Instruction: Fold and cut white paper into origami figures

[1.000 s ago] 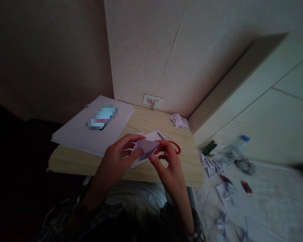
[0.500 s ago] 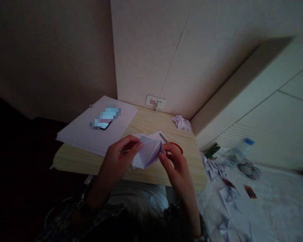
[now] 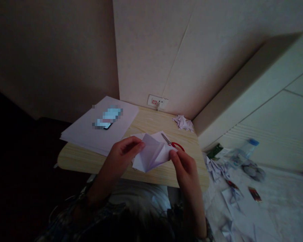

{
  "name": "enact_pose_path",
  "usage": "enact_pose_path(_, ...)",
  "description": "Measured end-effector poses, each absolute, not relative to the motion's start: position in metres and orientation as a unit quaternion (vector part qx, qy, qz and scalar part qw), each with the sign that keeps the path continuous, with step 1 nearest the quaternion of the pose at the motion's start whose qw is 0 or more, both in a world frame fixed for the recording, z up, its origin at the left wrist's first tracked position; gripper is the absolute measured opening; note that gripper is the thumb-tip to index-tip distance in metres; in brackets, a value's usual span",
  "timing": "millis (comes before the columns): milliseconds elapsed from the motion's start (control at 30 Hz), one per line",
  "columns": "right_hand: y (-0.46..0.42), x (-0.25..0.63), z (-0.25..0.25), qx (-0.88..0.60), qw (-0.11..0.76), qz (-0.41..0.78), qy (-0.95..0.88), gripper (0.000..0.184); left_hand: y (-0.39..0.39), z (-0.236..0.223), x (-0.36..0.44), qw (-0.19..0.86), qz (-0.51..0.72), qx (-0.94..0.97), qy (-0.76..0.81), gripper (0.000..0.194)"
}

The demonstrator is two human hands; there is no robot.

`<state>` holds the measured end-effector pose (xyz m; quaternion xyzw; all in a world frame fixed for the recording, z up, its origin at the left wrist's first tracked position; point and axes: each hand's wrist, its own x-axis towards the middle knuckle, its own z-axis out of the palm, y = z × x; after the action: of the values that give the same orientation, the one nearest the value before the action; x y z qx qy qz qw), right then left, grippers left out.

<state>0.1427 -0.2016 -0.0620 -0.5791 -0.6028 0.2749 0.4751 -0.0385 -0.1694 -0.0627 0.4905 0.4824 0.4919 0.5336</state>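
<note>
Starting at the left, seeing a stack of large white sheets [image 3: 88, 136] resting on the left end of the wooden table [image 3: 151, 117], and on top of it a lit phone [image 3: 109, 116] lying aslant, masked by coarse squares. Coming next to the left hand [image 3: 122, 151], just right of the stack's near corner. Pinching there, between thumb and index finger, the left side of the folded paper [image 3: 151, 154]; curling the other left fingers inward, partly out of sight. Holding this folded paper between both hands, over the near middle of the table, and showing a sharp crease down its face. Seeing flat white pieces [image 3: 157, 135] lying behind and below it. Not being able to tell about contact between it and those pieces. Finding a wall socket [image 3: 157, 101] farther back, above the table's rear edge. Noting red-handled scissors [image 3: 178, 146] lying just behind the right hand [image 3: 185, 164]. Pinching the folded paper's right corner between right thumb and index finger, and bending the remaining right fingers, mostly hidden. Spotting a heap of creased paper shapes [image 3: 183, 123] sitting at the table's far right corner. Finishing on white bedding [image 3: 287, 198] at the right, seeing more paper shapes [image 3: 217, 169] and a blue-capped bottle [image 3: 245, 149] lying there.
</note>
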Motion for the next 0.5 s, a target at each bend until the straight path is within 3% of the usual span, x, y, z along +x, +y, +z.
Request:
enact_pose_path(333,-0.200,0.136,-0.061,-0.575,0.502,0.304,-0.570,0.034,-0.170,-0.063,-0.033,0.635,0.487,0.416,0.433,0.010)
enact_pose_path(500,-0.197,0.129,-0.068,-0.559,0.519,0.325,-0.558,0.016,-0.170,-0.065,-0.032,0.641,0.480,0.434,0.412,0.007)
